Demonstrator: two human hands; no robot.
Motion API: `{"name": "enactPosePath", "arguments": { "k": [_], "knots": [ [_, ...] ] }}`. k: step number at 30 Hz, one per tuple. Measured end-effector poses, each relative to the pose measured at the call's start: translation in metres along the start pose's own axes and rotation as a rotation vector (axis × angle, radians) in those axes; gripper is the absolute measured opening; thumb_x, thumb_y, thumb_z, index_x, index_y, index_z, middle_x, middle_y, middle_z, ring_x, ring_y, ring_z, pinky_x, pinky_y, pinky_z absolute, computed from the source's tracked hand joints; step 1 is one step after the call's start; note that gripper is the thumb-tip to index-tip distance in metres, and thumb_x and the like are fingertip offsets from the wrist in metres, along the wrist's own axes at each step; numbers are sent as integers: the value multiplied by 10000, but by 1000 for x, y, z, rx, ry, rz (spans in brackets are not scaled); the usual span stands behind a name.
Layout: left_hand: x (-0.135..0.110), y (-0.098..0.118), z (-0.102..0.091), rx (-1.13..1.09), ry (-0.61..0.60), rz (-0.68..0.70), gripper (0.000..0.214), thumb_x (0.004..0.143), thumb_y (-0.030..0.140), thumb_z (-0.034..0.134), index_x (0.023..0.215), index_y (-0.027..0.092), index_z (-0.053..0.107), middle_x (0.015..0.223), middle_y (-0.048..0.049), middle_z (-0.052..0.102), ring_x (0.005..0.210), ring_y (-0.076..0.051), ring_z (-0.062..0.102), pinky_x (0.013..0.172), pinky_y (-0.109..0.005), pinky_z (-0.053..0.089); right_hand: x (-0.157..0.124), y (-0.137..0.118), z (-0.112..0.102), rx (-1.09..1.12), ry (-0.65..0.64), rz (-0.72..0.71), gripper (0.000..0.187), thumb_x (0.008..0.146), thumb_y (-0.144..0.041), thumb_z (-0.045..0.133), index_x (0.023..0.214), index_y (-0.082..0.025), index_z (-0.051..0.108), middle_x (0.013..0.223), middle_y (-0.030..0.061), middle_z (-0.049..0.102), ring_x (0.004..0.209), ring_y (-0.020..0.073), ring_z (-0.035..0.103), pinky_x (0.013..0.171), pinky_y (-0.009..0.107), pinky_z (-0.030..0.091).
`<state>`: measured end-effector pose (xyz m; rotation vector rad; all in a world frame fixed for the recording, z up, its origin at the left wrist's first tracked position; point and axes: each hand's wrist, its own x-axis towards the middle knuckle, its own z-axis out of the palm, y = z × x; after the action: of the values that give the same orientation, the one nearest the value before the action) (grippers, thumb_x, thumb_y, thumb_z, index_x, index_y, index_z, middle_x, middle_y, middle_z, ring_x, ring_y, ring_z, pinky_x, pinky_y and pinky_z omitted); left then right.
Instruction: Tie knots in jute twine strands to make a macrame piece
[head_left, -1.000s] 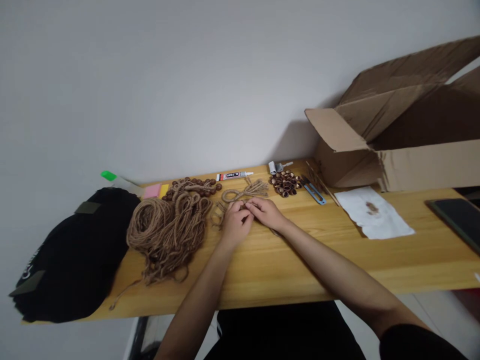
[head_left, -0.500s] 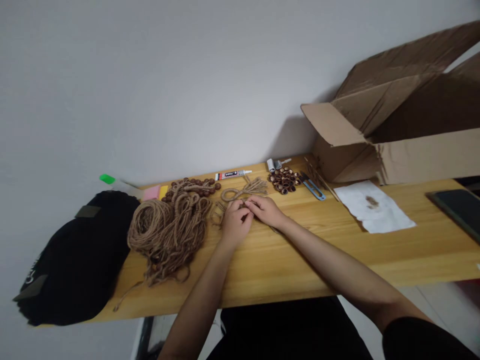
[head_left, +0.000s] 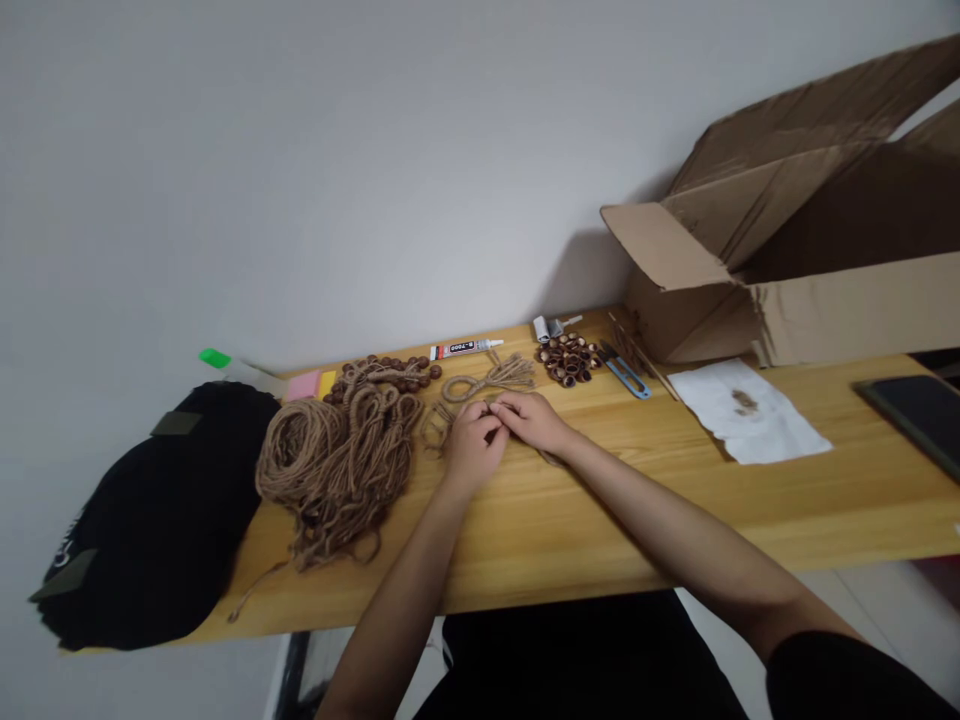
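Observation:
My left hand (head_left: 471, 444) and my right hand (head_left: 534, 421) meet at the middle of the wooden table (head_left: 600, 510), fingers pinched together on a piece of jute cord (head_left: 436, 424) whose loops lie just left of the left hand. What the fingertips pinch is mostly hidden. A knotted cord bundle (head_left: 491, 380) lies just beyond the hands. A big coil of jute twine (head_left: 330, 462) sits to the left, with brown wooden beads (head_left: 390, 370) behind it.
A glue tube (head_left: 463, 348), a pile of brown rings (head_left: 568, 362), blue snips (head_left: 624, 376) and thin sticks lie along the back. A stained tissue (head_left: 746, 422), an open cardboard box (head_left: 795, 270) and a dark tablet (head_left: 919, 412) are at the right. A black cap (head_left: 150, 510) is at the left.
The hands stay together on the cord with only slight finger movement. The view has shifted a little.

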<state>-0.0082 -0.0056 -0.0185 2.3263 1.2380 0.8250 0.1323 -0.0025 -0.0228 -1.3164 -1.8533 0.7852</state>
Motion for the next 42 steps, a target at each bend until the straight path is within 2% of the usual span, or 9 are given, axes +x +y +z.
{"name": "enactPosePath", "arguments": {
  "k": [17,26,42],
  "knots": [
    [0,-1,2,0,3,-19,243,770,151,527,529,172,513,708,-26,558,749,-158,513,699,-284,406,1,1,-1,-6,-47,-17,295,872,-296,412,656,-164,564,612,4,573,601,118,509,580,214,323],
    [0,1,2,-3,35,-24,248,773,147,518,527,172,492,655,-12,514,702,-147,489,671,-272,388,0,-1,-1,-28,-38,-1,278,889,-306,409,720,-171,583,653,11,603,624,126,526,595,220,324],
    [0,0,3,8,34,-31,250,777,157,509,529,174,487,646,-12,518,690,-145,486,654,-266,381,0,0,0,-16,-30,-6,277,887,-310,423,713,-166,584,654,11,604,623,121,522,592,215,323]
  ]
}}
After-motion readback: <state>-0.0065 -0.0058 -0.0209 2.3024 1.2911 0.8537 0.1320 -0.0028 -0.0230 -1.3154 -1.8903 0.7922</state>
